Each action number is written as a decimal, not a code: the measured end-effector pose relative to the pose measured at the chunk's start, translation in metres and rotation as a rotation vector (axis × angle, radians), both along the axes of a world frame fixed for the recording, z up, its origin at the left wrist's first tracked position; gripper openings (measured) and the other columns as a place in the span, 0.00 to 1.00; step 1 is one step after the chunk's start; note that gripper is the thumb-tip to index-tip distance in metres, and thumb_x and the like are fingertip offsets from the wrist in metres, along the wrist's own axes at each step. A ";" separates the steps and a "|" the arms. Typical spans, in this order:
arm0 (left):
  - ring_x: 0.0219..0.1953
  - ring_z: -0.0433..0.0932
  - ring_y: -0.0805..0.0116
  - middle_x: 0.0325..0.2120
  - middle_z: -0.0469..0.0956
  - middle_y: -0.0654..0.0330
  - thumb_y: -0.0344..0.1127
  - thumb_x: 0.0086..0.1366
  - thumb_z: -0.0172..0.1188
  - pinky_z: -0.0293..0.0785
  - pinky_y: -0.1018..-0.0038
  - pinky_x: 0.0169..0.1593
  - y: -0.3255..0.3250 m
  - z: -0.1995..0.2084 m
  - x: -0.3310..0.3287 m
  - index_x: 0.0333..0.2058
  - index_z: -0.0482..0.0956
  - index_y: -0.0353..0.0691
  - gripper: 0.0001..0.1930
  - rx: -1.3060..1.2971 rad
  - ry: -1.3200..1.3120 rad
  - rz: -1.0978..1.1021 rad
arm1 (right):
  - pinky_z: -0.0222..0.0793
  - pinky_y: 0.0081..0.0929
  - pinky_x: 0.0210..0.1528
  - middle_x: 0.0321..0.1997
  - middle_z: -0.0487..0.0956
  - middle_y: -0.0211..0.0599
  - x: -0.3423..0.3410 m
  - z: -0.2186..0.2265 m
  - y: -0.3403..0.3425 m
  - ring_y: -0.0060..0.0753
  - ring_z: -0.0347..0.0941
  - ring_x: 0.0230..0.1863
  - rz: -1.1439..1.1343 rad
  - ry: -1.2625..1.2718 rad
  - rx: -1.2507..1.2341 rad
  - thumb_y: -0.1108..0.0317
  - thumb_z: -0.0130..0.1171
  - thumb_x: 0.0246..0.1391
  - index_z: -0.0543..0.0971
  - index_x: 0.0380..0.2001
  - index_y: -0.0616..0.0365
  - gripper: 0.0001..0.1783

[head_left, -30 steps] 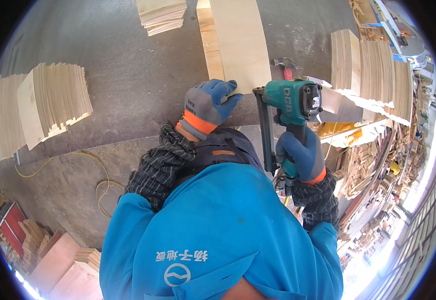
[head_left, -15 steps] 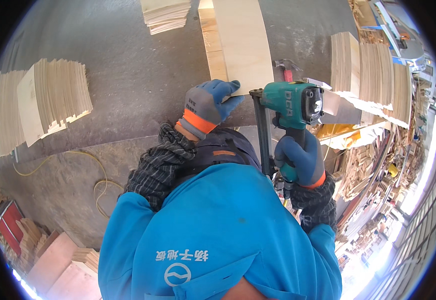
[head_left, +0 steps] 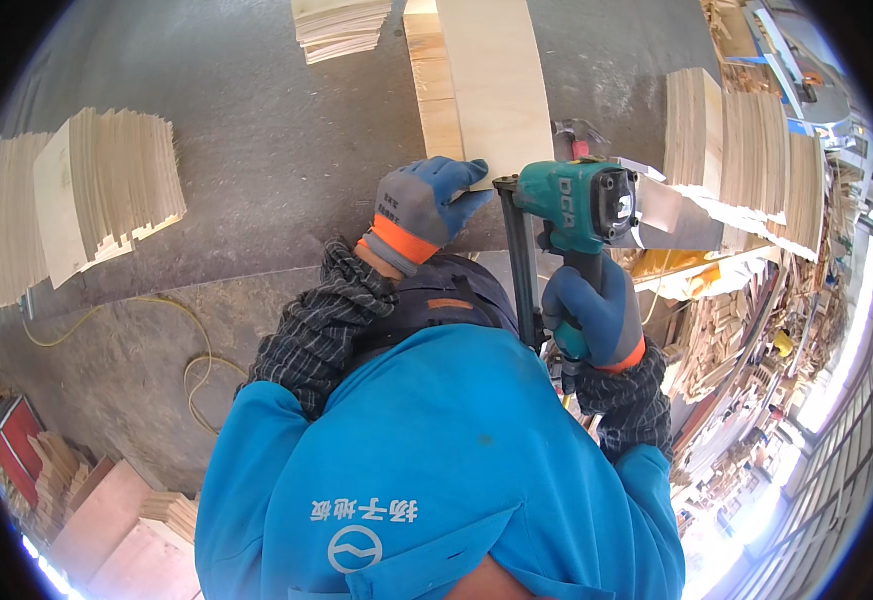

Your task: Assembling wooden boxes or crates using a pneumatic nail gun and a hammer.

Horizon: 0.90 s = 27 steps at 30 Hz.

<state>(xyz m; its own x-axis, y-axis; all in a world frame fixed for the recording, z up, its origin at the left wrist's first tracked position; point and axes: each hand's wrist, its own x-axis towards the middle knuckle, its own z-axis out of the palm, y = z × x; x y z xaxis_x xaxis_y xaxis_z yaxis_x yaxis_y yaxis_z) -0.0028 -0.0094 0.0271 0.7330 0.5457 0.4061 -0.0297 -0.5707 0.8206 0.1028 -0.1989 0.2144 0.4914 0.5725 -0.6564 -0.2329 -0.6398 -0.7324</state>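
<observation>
A pale plywood board [head_left: 498, 90] lies lengthwise over a light timber piece [head_left: 431, 80] on the grey worktable. My left hand [head_left: 424, 205], in a blue and grey glove with an orange cuff, is closed at the board's near left corner. Its fingertips rest on the board's end. My right hand [head_left: 596, 310], gloved alike, is wrapped round the handle of a teal nail gun [head_left: 566, 205]. The gun's nose meets the near end of the board, just right of my left fingers. Its black magazine points back toward my body.
Stacks of thin wooden boards stand on the table at left [head_left: 121, 185] and right [head_left: 751, 150]. Another stack [head_left: 341, 25] lies at the far side. A hammer [head_left: 581, 148] sits behind the nail gun, partly hidden. A yellow hose [head_left: 196, 330] loops at lower left.
My right hand has shifted the nail gun slightly left along the board's near end. My left hand keeps its grip at the corner. The view has shifted a little.
</observation>
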 end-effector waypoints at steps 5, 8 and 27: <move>0.34 0.89 0.54 0.36 0.89 0.52 0.35 0.58 0.80 0.85 0.65 0.38 -0.001 -0.001 0.001 0.42 0.90 0.40 0.14 0.006 0.021 0.011 | 0.73 0.28 0.29 0.26 0.80 0.36 -0.002 0.006 -0.002 0.25 0.76 0.24 -0.064 -0.012 0.020 0.67 0.58 0.61 0.78 0.48 0.68 0.17; 0.35 0.89 0.54 0.36 0.89 0.52 0.35 0.57 0.80 0.85 0.65 0.38 -0.001 -0.002 0.001 0.41 0.90 0.40 0.14 0.013 -0.003 0.028 | 0.73 0.28 0.29 0.26 0.80 0.36 -0.004 0.012 -0.004 0.26 0.76 0.24 -0.097 -0.008 -0.003 0.67 0.58 0.61 0.78 0.45 0.67 0.14; 0.41 0.89 0.53 0.41 0.90 0.56 0.28 0.54 0.77 0.85 0.62 0.44 0.001 -0.005 -0.005 0.43 0.88 0.42 0.16 -0.014 0.036 -0.021 | 0.72 0.27 0.29 0.27 0.79 0.34 -0.011 0.004 0.010 0.23 0.75 0.25 0.015 0.060 0.016 0.67 0.58 0.63 0.77 0.55 0.69 0.21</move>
<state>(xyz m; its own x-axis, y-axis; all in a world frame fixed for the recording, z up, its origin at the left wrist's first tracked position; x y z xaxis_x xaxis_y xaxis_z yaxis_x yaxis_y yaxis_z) -0.0073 -0.0085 0.0220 0.7586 0.5355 0.3712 -0.0118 -0.5583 0.8296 0.0922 -0.1889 0.2189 0.4429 0.5897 -0.6754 -0.2674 -0.6321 -0.7273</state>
